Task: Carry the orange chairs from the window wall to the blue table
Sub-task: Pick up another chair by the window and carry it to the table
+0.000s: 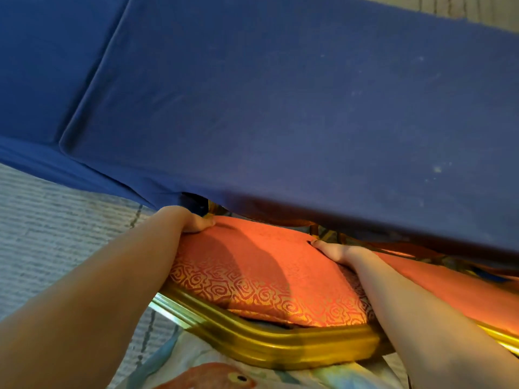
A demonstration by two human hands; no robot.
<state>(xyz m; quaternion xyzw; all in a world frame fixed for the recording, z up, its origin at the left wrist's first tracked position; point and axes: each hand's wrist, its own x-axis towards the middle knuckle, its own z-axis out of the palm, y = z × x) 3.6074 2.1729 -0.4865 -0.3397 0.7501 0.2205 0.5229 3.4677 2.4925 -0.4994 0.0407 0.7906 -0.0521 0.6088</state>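
Tablecloth [280,108] deep blue; chair cushion [252,276] orange-red, gold spiral pattern; frame [280,343] gold; floor [56,220] seemingly grey-striped.

One wide-angle camera, worn on the head, is looking forward and steeply down from just above the near edge of the blue table [309,108], which is filling the upper frame. It is hovering close over the orange chair [252,270], with carpet [56,234] showing at the left.

floor: grey ribbed carpet [56,220] with dark lines | top right: pale strip [449,7], perhaps wood flooring | light: warm
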